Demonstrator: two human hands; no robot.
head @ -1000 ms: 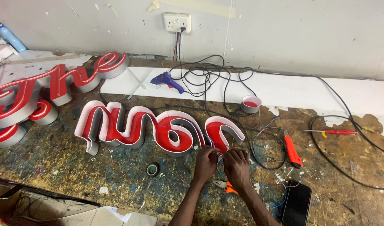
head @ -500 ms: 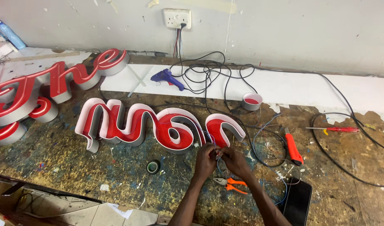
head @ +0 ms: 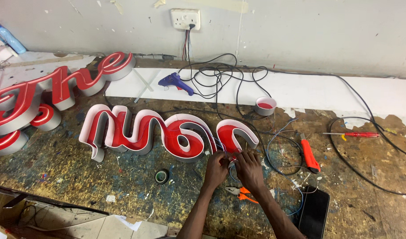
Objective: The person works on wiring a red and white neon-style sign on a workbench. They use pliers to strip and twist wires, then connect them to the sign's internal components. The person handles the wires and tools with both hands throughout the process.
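Item: red channel-letter sign (head: 167, 135), face down on desk (head: 79, 186). Left hand (head: 217, 170) and right hand (head: 248, 170) pinched thin wires (head: 232, 160) at its right end. Wiring step judged underway; next calls for steady, fine fingerwork.

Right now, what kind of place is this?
Probably a sign-making workshop: red and white channel-letter sign pieces lie on a paint-spattered wooden workbench, beside a blue glue gun and an orange-handled utility knife.
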